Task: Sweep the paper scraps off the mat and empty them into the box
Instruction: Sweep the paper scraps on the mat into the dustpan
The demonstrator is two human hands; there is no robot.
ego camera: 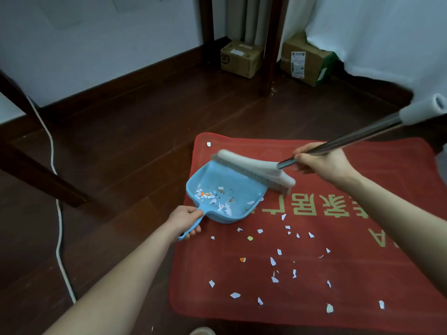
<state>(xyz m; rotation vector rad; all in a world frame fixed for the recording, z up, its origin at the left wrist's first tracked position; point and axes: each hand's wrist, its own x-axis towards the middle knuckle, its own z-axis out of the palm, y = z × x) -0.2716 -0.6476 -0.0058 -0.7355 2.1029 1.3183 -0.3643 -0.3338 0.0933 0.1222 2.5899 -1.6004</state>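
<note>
While my left hand [185,220] grips the dustpan [217,175] by its handle at the left edge of the mat [362,274] and my right hand [321,163] clasps the pole of the broom [254,165], I am mid-sweep. Some paper scraps [272,261] lie in the pan, most toward the near edge, where I judge both tools should shift next.

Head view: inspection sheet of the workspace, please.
Surface: red mat on dark wood floor.
Job's things: blue dustpan on the mat's edge, holding some scraps; brush at its mouth, blurred; many scraps still on the mat.
Clutter: tan object at bottom edge, cut off.
Hands: left hand grips dustpan handle; right hand grips brush's metal handle.
Cables: white cable across floor, left of the mat.
Surroundings: two boxes by the wall, dark furniture legs, white cloth.
</note>
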